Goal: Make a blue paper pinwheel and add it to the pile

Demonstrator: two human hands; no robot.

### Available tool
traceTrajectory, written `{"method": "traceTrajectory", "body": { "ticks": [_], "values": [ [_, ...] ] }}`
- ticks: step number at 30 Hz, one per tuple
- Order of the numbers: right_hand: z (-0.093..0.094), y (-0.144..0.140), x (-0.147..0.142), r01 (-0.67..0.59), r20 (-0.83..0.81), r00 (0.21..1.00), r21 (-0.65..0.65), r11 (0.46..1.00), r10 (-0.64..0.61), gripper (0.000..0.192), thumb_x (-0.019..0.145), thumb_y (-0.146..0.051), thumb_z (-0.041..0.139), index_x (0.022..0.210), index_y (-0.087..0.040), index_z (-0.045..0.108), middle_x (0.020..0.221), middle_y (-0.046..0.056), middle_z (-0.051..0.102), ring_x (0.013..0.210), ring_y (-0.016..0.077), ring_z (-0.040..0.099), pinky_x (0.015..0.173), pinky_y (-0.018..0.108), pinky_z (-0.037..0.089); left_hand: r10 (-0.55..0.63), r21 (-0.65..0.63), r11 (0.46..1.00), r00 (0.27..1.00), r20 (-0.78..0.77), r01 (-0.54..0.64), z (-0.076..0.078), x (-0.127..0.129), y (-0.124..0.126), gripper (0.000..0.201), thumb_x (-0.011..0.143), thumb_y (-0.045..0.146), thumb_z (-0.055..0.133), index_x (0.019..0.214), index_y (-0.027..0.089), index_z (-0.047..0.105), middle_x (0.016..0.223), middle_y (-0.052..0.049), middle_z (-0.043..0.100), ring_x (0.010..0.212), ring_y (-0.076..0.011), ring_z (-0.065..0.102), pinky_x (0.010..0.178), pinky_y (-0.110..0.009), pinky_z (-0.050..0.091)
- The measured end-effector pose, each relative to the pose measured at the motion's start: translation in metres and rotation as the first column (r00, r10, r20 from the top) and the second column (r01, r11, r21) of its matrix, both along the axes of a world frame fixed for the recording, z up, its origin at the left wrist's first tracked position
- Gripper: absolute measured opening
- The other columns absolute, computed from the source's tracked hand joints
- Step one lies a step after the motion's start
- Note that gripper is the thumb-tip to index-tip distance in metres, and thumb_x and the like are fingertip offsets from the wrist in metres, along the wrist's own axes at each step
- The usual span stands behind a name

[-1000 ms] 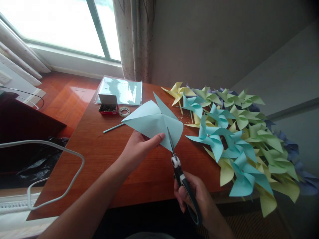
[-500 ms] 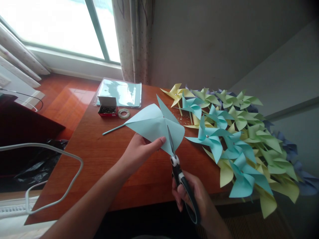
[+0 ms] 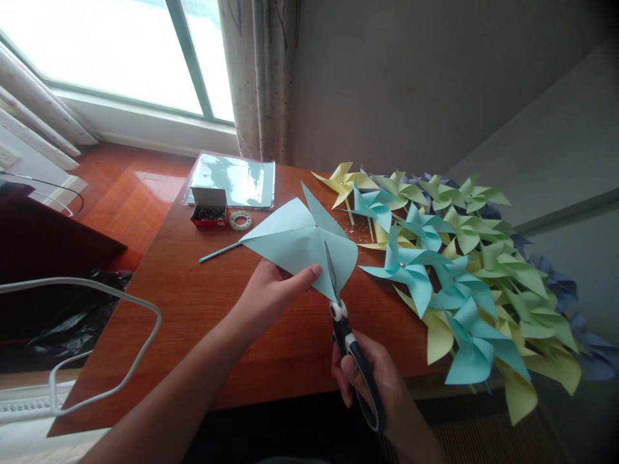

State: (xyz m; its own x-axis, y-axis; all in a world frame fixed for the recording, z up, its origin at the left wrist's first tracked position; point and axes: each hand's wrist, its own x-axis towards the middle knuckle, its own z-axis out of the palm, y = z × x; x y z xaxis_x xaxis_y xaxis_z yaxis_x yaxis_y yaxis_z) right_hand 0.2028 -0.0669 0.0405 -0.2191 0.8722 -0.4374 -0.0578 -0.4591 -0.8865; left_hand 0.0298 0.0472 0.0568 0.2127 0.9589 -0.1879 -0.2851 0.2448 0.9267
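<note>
A light blue paper square (image 3: 285, 240), creased and slit from its corners, is pinched in my left hand (image 3: 283, 283), thumb on top and fingers underneath. My right hand (image 3: 370, 374) grips the black and white handles of a pair of scissors (image 3: 341, 319). Their blades lie along the paper's near right part, pointing toward its centre. One slit at the far corner stands open, with a flap raised. Left of the paper a thin rolled blue paper stick (image 3: 220, 252) lies on the wooden table (image 3: 232, 374), its right end by the paper's left corner.
Many finished paper pinwheels (image 3: 406, 264) in blue, green, yellow and purple crowd the table's right side. Toward the back are a small open box of dark pins (image 3: 209, 209), a tape roll (image 3: 240, 221) and blue sheets in a clear sleeve (image 3: 242, 180). A white metal frame (image 3: 157, 316) stands left.
The scissor handles have drawn slightly closer together and shifted a little left. The paper and my left hand have barely moved.
</note>
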Motion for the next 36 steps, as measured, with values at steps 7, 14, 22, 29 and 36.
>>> {"method": "traceTrajectory", "body": {
  "ticks": [7,14,22,29,36],
  "values": [
    [0.0024,-0.0008,-0.0038,0.036,-0.011,0.999,-0.024,0.999,-0.036,0.048,0.085,-0.063,0.067,0.083,-0.016,0.055,0.063,-0.004,0.048,0.050,0.0072,0.044,0.047,0.020,0.038,0.010,-0.010,1.000,1.000,-0.004,-0.010,-0.0003,-0.0004,0.0009,0.019,0.076,0.026,0.081,0.084,0.014,0.069,0.074,0.000,0.071,0.066,-0.0118,0.062,0.059,-0.019,0.049],
    [0.0005,-0.0005,-0.0040,0.062,-0.033,0.997,-0.039,0.997,-0.063,0.048,0.083,-0.063,0.069,0.081,-0.017,0.054,0.062,-0.005,0.049,0.049,0.0065,0.042,0.045,0.019,0.037,-0.007,0.006,1.000,1.000,-0.006,0.007,-0.0036,-0.0014,0.0006,0.020,0.078,0.028,0.081,0.086,0.014,0.069,0.075,0.000,0.071,0.068,-0.0119,0.062,0.060,-0.019,0.049],
    [0.0007,0.0000,-0.0041,0.062,-0.037,0.997,-0.052,0.997,-0.064,0.050,0.081,-0.064,0.070,0.079,-0.017,0.053,0.059,-0.006,0.048,0.046,0.0059,0.041,0.043,0.018,0.035,0.003,0.014,1.000,1.000,-0.015,-0.003,-0.0027,-0.0017,0.0011,0.022,0.077,0.029,0.081,0.086,0.014,0.068,0.075,-0.001,0.069,0.067,-0.0123,0.060,0.059,-0.020,0.048],
    [-0.0029,-0.0007,-0.0002,-0.019,-0.048,0.999,0.004,1.000,0.019,0.052,0.085,-0.068,0.063,0.083,-0.017,0.053,0.057,-0.005,0.049,0.044,0.0070,0.044,0.044,0.020,0.033,-0.001,0.007,1.000,1.000,0.007,0.001,0.0002,-0.0005,0.0003,0.023,0.075,0.028,0.082,0.087,0.014,0.069,0.076,-0.002,0.071,0.067,-0.0134,0.061,0.059,-0.020,0.050],
    [0.0010,0.0031,-0.0027,-0.003,-0.074,0.997,0.017,1.000,0.005,0.052,0.087,-0.068,0.060,0.084,-0.016,0.053,0.059,-0.005,0.047,0.048,0.0076,0.042,0.047,0.021,0.035,-0.061,0.023,0.998,0.998,0.013,0.060,0.0012,-0.0008,-0.0005,0.021,0.076,0.027,0.081,0.091,0.015,0.073,0.073,-0.003,0.071,0.065,-0.0166,0.065,0.059,-0.023,0.053]
  ]
}}
